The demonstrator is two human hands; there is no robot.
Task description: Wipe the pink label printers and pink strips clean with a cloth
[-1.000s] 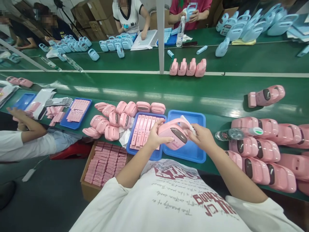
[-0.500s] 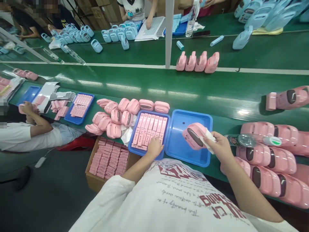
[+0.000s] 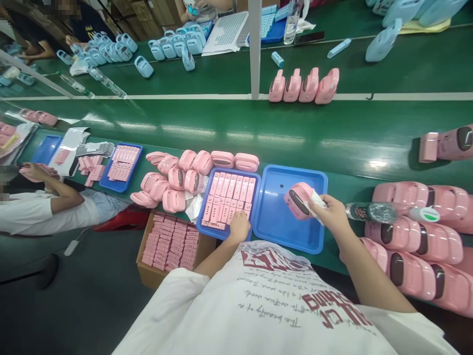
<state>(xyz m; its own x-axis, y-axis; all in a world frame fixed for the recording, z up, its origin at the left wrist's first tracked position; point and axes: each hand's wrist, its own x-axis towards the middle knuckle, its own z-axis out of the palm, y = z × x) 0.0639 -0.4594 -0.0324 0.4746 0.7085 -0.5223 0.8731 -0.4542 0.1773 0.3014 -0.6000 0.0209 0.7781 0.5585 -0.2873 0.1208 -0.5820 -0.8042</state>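
Observation:
My right hand grips a rounded pink plastic casing with a dark oval panel, and a crumpled white cloth lies between the fingers and the casing. It is held above an empty-looking blue tray. My left hand rests at the near right corner of another blue tray, which carries two rows of slim pink rectangular pieces. Its fingers are curled down on the near row; their tips are hidden, so anything pinched there does not show.
More pink casings cluster left of the trays, others at right beside a clear bottle. Below left stands a carton of pink pieces. A co-worker's arm is at far left. Ahead, a metal post rises beyond the green belt.
My right hand and the pink casing have shifted slightly, and the casing has turned a little. My left hand has moved slightly right over the tray. The whole view has shifted a little.

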